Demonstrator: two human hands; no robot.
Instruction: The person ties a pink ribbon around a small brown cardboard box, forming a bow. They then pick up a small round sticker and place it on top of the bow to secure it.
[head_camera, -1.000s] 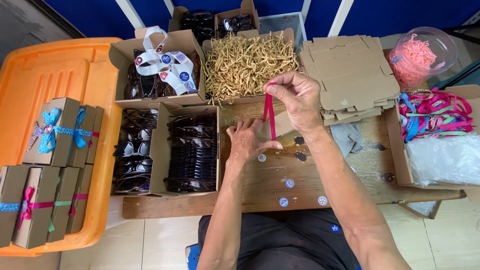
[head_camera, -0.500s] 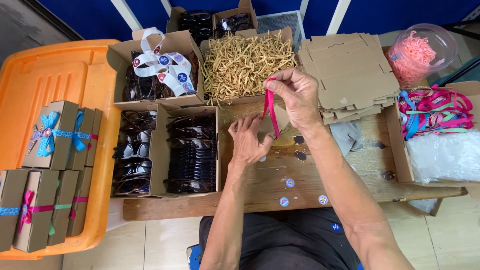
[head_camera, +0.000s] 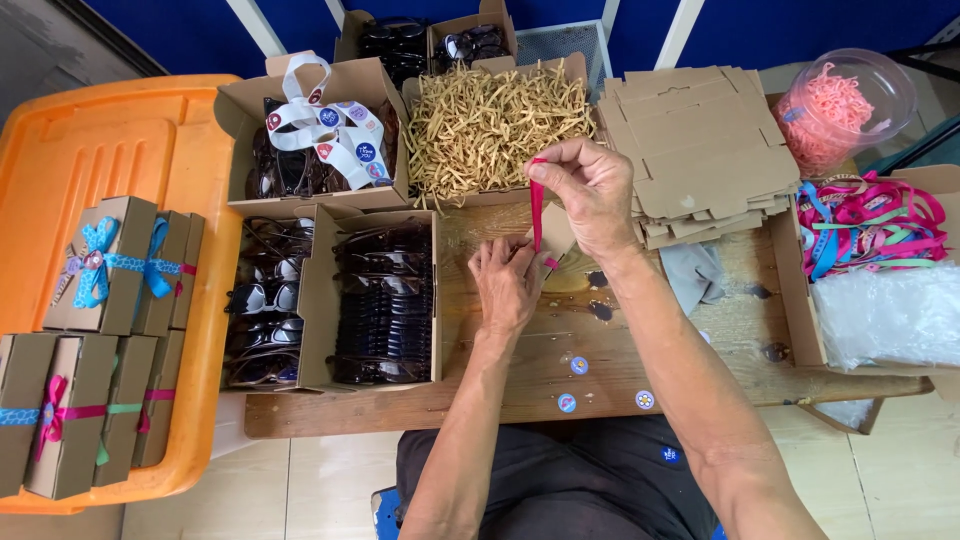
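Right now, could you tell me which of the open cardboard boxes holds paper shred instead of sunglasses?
The box of tan shred at the back middle, just behind the right hand. The other open boxes, to its left and behind it, all hold dark sunglasses.

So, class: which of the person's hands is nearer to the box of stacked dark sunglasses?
Left. The left hand lies just right of the sunglasses box; the right hand is farther right, raised, pinching a pink ribbon.

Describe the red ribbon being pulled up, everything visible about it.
The red ribbon is a narrow, flat, satin-looking strip, drawn taut and almost upright. The right hand pinches its top end above the wooden table; its lower end runs down to the small brown cardboard box that the left hand presses down.
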